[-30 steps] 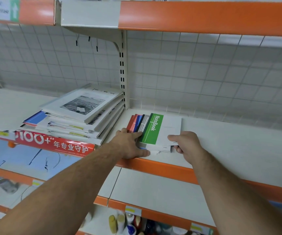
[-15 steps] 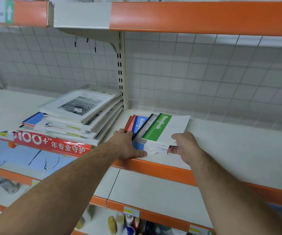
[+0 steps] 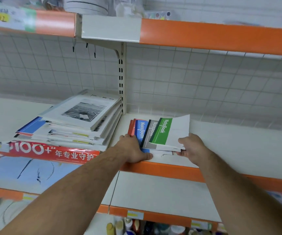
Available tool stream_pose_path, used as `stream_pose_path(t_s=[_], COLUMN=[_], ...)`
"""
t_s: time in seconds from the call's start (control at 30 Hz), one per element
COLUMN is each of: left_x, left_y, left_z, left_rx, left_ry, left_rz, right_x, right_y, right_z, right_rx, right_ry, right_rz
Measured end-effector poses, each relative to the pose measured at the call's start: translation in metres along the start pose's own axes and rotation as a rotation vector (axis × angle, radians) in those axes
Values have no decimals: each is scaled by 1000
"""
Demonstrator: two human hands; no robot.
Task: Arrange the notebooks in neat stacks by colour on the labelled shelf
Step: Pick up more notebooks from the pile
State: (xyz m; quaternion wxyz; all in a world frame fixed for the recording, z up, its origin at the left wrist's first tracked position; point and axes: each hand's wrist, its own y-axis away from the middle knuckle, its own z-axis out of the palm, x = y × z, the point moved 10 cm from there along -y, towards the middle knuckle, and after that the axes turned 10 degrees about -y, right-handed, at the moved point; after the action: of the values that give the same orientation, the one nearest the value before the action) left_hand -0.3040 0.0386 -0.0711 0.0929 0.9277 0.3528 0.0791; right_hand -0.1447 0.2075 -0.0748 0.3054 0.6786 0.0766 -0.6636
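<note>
Step in hand: splitting the fanned pile by colour. Your left hand (image 3: 133,150) lies flat, fingers straight, pressing the lower notebooks against the shelf (image 3: 238,146) at its front edge. Your right hand (image 3: 193,147) pinches the near corner of the green notebook (image 3: 164,131), which is tilted up off the pile.

Count visible: one green notebook, one grey notebook (image 3: 151,134), one blue notebook (image 3: 141,131), two red notebooks (image 3: 131,128) showing as edges only. More may lie beneath.

Next move, judged: lift the green notebook clear and start its stack on bare shelf to the right.

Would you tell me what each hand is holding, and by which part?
The right hand pinches the green notebook at its near right corner; the left hand only rests flat on the lower notebooks.
</note>
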Motion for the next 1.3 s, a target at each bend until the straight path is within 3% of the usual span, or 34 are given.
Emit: stream_pose_path(t_s=[0.17,0.3,0.4,0.47,0.6,0.8,1.3], left_x=[-3,-17,-10,-8,-25,-50,-88], left_y=[6,14,23,23,23,43,165], left_z=[-18,-51,-31,-22,-14,-11,5], left_rx=[-73,126,-80,-134,-76,-25,144], left_ry=[292,565,999,1106,1136,1146,1175], left_rz=[48,-6,-27,-30,-78,-135,-350], right_x=[-10,-17,-16,-15,-9,-8,9], right_y=[30,59,81,94,114,131,168], right_z=[-3,0,9,11,4,-14,30], right_rx=[74,81,62,74,163,286,-70], right_ry=[-30,-92,-112,-90,56,-31,53], right_rz=[-23,-70,-93,-108,-129,-116,-90])
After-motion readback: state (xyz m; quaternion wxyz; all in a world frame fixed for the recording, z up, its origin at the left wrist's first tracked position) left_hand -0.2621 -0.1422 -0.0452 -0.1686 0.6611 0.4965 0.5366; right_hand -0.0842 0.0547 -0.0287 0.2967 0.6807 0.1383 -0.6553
